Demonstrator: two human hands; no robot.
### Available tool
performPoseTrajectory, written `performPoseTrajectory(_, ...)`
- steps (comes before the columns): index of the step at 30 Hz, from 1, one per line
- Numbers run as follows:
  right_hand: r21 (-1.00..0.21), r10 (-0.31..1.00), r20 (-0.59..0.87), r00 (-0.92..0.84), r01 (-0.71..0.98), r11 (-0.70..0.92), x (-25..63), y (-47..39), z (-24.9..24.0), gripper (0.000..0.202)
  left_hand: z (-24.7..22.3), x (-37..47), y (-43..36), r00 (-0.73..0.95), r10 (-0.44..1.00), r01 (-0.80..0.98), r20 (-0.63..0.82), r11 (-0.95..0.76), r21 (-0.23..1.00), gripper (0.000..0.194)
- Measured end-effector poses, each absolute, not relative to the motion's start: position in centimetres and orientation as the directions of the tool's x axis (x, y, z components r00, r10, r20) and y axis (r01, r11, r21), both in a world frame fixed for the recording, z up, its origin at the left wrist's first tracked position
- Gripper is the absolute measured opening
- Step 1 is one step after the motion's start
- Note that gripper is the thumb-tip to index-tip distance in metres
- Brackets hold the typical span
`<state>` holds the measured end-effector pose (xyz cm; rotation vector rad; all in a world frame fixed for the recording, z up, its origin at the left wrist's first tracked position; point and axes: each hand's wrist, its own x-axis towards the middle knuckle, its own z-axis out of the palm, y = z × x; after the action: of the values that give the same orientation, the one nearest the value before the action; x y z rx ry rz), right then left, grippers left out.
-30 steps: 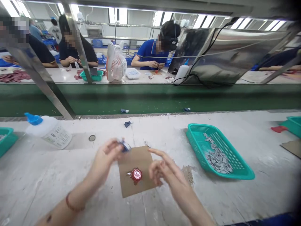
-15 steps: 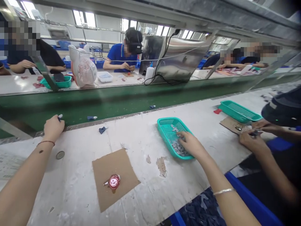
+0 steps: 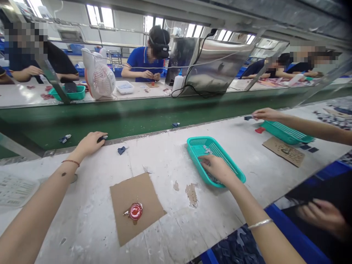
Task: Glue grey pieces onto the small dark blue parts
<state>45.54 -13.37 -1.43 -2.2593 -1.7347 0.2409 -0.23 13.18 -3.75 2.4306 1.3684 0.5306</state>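
Head view, left hand: the left hand (image 3: 89, 143) lies at the far edge of the worktop (image 3: 165, 161), fingers closed on a small dark blue piece (image 3: 102, 138); half a second ago it was further left along that edge.
Head view, right hand: the right hand (image 3: 217, 168) is down in the teal plastic mesh basket (image 3: 202, 145) among small grey pieces (image 3: 207, 149); whether it grips one I cannot tell; it sat in the basket half a second ago too.
Worktop middle: a brown cardboard square (image 3: 129, 194) carries a red round cap (image 3: 135, 211), untouched by either hand.
What changed: a second ago both hands were over the cardboard; now they are spread apart, one at the edge, one in the basket.
Neighbour: another person's hand (image 3: 265, 114) reaches toward a second teal basket (image 3: 286, 132) near the right end.
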Motion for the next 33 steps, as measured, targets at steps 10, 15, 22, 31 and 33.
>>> performPoseTrajectory(10,-0.711,0.932,0.275,0.235,0.703,0.032,35.8,-15.4,-0.8,0.020,-2.0,0.6,10.3,0.003,0.970,0.504,0.244,-0.212,0.837,0.017)
performPoseTrajectory(15,-0.660,0.962,0.211,0.175,0.751,0.008,31.5,-15.8,-3.9,0.021,-0.2,2.3,3.6,-0.096,0.982,-0.348,-0.163,0.120,0.930,0.010)
performPoseTrajectory(22,-0.430,0.956,0.276,0.101,0.902,0.028,30.4,-18.6,-5.5,0.034,0.2,2.3,-5.4,0.117,0.925,-0.438,-0.362,0.375,0.817,0.011)
performPoseTrajectory(31,-0.394,0.959,0.281,0.042,0.916,0.075,31.0,-18.6,-4.8,0.027,-0.5,1.8,-12.3,0.169,0.849,-0.480,-0.500,0.514,0.711,0.018)
performPoseTrajectory(33,-0.413,0.966,0.258,0.013,0.906,0.098,31.5,-18.2,-4.5,0.026,-1.1,1.7,-13.7,0.186,0.833,-0.494,-0.521,0.537,0.683,0.021)
